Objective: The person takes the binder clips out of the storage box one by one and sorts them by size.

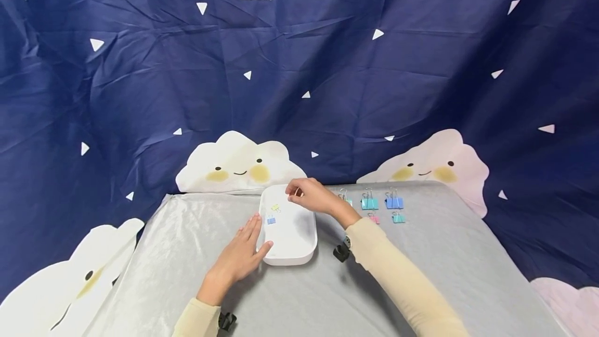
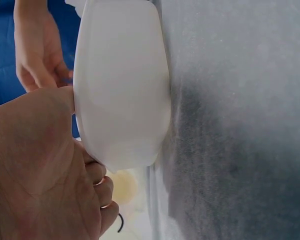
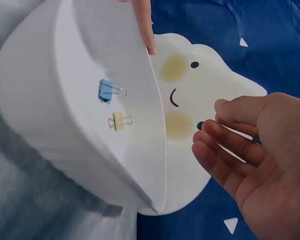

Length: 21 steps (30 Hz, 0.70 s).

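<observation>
A white, open-topped box (image 1: 291, 261) stands on the grey cloth. Inside it lie a blue binder clip (image 3: 105, 91) and a small yellow binder clip (image 3: 119, 121). My left hand (image 1: 239, 254) rests along the box's left side, its fingers fairly straight and its thumb at the rim. Over the far right part of the box hovers my right hand (image 1: 311, 195), with loosely bent fingers (image 3: 230, 142). Nothing shows between them in the right wrist view. In the left wrist view the box wall hides what is inside.
Right of the box, several binder clips stand on the cloth: a teal one (image 1: 369, 203), a blue one (image 1: 394, 203), a pink one (image 1: 374, 218) and a small teal one (image 1: 398, 218). Another (image 1: 345, 196) is partly behind my right hand. A navy curtain (image 1: 299, 66) hangs behind.
</observation>
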Available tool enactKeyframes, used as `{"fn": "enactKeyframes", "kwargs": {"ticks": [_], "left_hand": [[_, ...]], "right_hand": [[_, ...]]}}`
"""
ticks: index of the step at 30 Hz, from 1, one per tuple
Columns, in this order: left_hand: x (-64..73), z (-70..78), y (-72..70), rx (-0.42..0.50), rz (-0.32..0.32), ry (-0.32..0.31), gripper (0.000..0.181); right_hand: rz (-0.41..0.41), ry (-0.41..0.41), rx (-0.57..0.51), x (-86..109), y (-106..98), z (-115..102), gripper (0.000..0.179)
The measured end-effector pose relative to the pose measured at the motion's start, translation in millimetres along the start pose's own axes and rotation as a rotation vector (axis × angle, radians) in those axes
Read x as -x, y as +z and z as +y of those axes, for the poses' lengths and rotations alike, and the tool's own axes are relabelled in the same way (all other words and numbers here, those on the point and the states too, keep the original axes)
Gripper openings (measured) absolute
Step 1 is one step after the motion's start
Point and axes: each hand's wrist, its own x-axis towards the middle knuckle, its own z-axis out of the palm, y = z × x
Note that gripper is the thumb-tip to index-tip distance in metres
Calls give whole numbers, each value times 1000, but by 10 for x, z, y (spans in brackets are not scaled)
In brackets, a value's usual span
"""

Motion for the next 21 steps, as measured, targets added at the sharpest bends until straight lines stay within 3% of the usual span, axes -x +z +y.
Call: {"fn": "enactKeyframes", "kwargs": {"ticks": [11, 16, 21], "left_hand": [[4, 2, -30, 15, 41, 21, 80], [-3, -9, -2, 32, 45, 40, 82], [-12, -58, 47, 11, 43, 38, 83]], "right_hand": [[-66, 1, 0, -360, 227, -90, 20], [-94, 47, -21, -456, 368, -92, 21], [-149, 52, 25, -532, 546, -108, 21]]}}
